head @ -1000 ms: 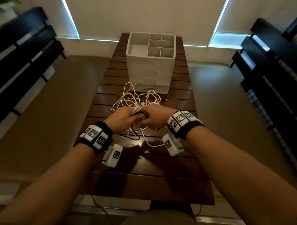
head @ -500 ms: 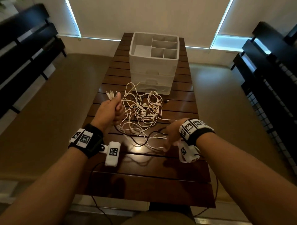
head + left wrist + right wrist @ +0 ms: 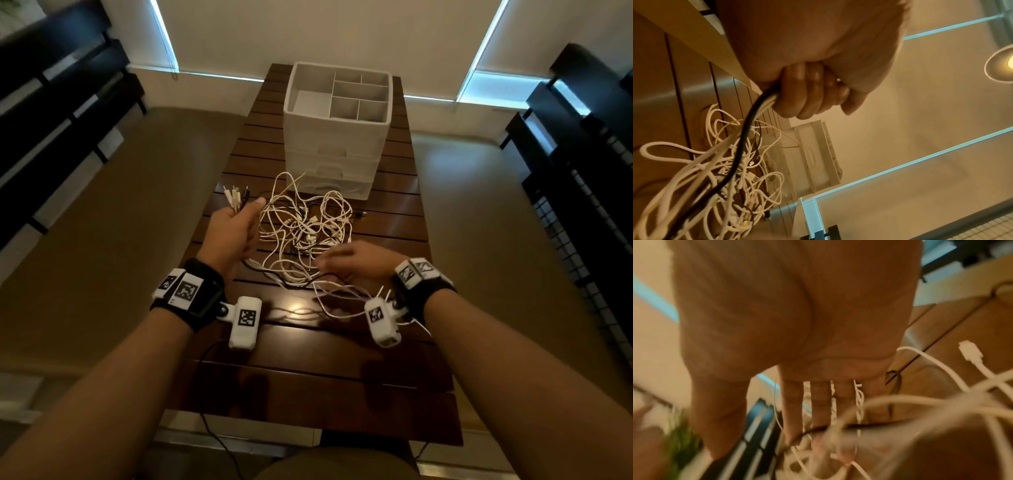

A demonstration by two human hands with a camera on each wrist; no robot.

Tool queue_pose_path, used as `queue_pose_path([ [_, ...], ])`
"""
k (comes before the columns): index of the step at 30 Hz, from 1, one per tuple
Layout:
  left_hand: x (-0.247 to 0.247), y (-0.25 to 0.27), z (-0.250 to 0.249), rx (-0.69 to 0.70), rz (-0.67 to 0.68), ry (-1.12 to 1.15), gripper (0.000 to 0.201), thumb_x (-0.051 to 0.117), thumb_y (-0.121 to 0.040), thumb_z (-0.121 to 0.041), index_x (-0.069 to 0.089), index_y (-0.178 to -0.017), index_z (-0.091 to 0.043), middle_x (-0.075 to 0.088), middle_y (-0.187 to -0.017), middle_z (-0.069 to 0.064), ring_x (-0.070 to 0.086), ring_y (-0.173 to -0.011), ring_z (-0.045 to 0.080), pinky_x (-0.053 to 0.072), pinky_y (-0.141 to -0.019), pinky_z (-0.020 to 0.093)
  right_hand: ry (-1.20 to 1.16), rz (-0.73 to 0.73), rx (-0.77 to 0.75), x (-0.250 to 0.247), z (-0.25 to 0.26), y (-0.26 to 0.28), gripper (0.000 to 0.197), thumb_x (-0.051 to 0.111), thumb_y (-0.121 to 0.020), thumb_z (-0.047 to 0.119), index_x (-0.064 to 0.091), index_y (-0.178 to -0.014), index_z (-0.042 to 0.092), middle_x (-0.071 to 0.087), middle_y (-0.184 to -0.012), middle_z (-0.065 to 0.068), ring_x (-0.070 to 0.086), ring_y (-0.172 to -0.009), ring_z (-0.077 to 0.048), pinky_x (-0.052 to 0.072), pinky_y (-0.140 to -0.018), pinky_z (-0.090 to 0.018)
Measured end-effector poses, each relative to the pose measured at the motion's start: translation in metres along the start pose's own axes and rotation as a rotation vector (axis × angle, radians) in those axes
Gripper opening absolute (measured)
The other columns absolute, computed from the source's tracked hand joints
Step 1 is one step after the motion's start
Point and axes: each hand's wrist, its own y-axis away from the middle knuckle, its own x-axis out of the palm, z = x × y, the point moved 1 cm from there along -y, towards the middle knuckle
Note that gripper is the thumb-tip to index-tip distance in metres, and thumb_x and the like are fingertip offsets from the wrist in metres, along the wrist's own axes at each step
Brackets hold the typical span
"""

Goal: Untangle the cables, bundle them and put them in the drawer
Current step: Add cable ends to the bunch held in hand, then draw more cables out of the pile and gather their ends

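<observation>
A tangle of white and black cables (image 3: 305,233) lies on the dark slatted table (image 3: 308,394), in front of the white drawer unit (image 3: 335,137). My left hand (image 3: 233,229) is raised at the tangle's left edge and grips a bunch of cable ends, with the plugs (image 3: 234,197) sticking up out of the fist. In the left wrist view its curled fingers (image 3: 807,91) clasp white strands and one black cable (image 3: 740,146). My right hand (image 3: 349,263) hovers low over the near right part of the tangle with fingers (image 3: 795,402) straight and spread, holding nothing.
The drawer unit has an open divided tray (image 3: 342,96) on top and closed drawers below. A loose white plug (image 3: 970,352) lies near my right hand. Dark slatted furniture (image 3: 582,171) flanks the table on both sides. Bare table stretches toward me.
My hands have parted from the middle: the left rose leftward with the bunch of cable ends, and the right let go and swung out, now reaching flat over the tangle.
</observation>
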Motion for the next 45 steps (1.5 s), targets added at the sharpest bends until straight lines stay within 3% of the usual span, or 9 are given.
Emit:
queue_pose_path([
  [3,-0.001,-0.004,0.013,-0.045,-0.021,0.001,0.049,0.059,-0.104,-0.022,0.035,-0.061,-0.027,0.024,-0.053,-0.007,0.017,-0.042,0.010,0.011,-0.043,0.022,-0.374,-0.420,-0.077,-0.024,-0.007,-0.015,0.016,0.070,-0.094,0.032,0.079,-0.101,0.021,0.078,-0.099,-0.005,0.071,-0.089,-0.024,0.060,-0.076,-0.040],
  [6,0.002,-0.003,0.021,-0.104,0.042,0.020,0.052,0.054,-0.106,-0.029,0.029,-0.060,-0.025,0.020,-0.052,-0.003,0.016,-0.040,0.012,0.011,-0.043,0.019,-0.012,-0.794,0.065,-0.041,-0.028,-0.030,0.019,0.066,-0.092,0.025,0.078,-0.105,0.020,0.077,-0.103,-0.006,0.071,-0.095,-0.027,0.059,-0.091,-0.042],
  [11,0.011,-0.001,0.019,-0.162,0.139,0.052,0.053,0.046,-0.108,-0.038,0.030,-0.061,-0.021,0.019,-0.052,-0.002,0.015,-0.043,0.013,0.008,-0.046,0.023,0.410,-0.501,0.349,-0.029,-0.074,-0.042,0.052,0.068,-0.094,0.021,0.056,-0.144,0.016,0.045,-0.147,-0.018,0.060,-0.123,-0.039,0.051,-0.104,-0.040],
  [16,0.015,0.000,0.021,-0.177,0.133,0.000,0.052,0.044,-0.109,-0.033,0.037,-0.059,-0.020,0.023,-0.053,-0.003,0.017,-0.043,0.013,0.015,-0.041,0.018,0.427,-0.551,0.321,-0.028,-0.070,-0.043,0.015,0.062,-0.099,0.018,0.075,-0.104,0.013,0.075,-0.111,-0.013,0.071,-0.098,-0.030,0.059,-0.087,-0.038],
  [22,0.023,-0.001,0.027,-0.156,0.139,-0.050,0.046,0.052,-0.107,-0.031,0.055,-0.065,-0.015,0.024,-0.051,-0.003,0.018,-0.039,0.011,0.016,-0.040,0.016,-0.056,-0.891,-0.036,-0.059,0.004,-0.020,0.015,0.070,-0.095,0.026,0.066,-0.081,0.025,0.073,-0.083,0.000,0.072,-0.073,-0.023,0.062,-0.072,-0.043],
  [29,0.029,0.002,0.020,-0.049,0.113,-0.027,0.039,0.059,-0.106,-0.035,0.076,-0.081,-0.010,0.024,-0.054,-0.003,0.018,-0.042,0.011,0.011,-0.045,0.026,-0.392,-0.820,-0.356,-0.064,0.072,0.018,0.008,0.057,-0.106,0.015,0.056,-0.101,0.009,0.069,-0.089,-0.014,0.069,-0.066,-0.025,0.065,-0.063,-0.040],
  [35,0.039,0.002,0.003,0.048,0.126,-0.005,0.036,0.057,-0.108,-0.031,0.074,-0.116,-0.001,0.025,-0.053,-0.007,0.022,-0.041,0.008,0.018,-0.040,0.021,-0.325,-0.714,-0.332,-0.043,0.076,0.022,0.011,0.061,-0.105,0.015,0.057,-0.095,0.010,0.072,-0.085,-0.017,0.068,-0.058,-0.026,0.058,-0.054,-0.035],
  [40,0.057,0.002,-0.011,0.101,0.121,0.002,0.042,0.058,-0.107,-0.034,0.072,-0.112,0.005,0.030,-0.048,-0.007,0.025,-0.038,0.008,0.022,-0.039,0.020,-0.251,-0.557,-0.440,-0.009,0.072,0.023,0.012,0.066,-0.102,0.013,0.059,-0.093,0.009,0.068,-0.077,-0.015,0.067,-0.060,-0.035,0.061,-0.056,-0.050],
  [45,0.064,0.003,-0.022,0.134,0.157,0.100,0.036,0.054,-0.109,-0.032,0.072,-0.110,-0.001,0.028,-0.052,-0.004,0.022,-0.042,0.009,0.020,-0.041,0.025,-0.228,-0.503,-0.397,0.015,0.056,0.022,0.013,0.067,-0.102,0.015,0.058,-0.093,0.009,0.070,-0.082,-0.021,0.070,-0.061,-0.032,0.058,-0.055,-0.036],
])
